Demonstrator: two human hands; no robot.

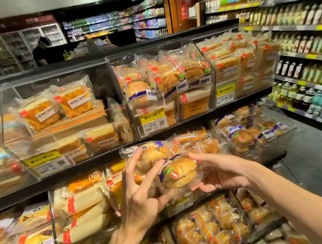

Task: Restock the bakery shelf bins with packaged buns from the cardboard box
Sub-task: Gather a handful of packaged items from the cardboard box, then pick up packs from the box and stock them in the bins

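I hold one packaged bun point(178, 172) between my two hands, in front of the middle row of the bakery shelf. It is a round brown bun in a clear wrapper, with a blue band and a green and red sticker on it. My right hand point(217, 173) takes the right end of the wrapper: the thumb lies on top and the fingers are curled under it. My left hand point(139, 191) is spread wide, the thumb is pressed against the lower left of the same packet, and the long fingers reach upward. The index finger touches a second bun packet point(149, 155), which is just behind and above the first one. I cannot tell if this second packet already lies in a bin or rests only on my fingers.

To the right, near my right hand, a clear bin point(286, 135) holds similar buns. On the row above, another clear bin point(152, 49) is filled with the same kind of bun, and a yellow price label point(152, 118) is on its front. Far right stands a shelf of bottles point(308, 12).
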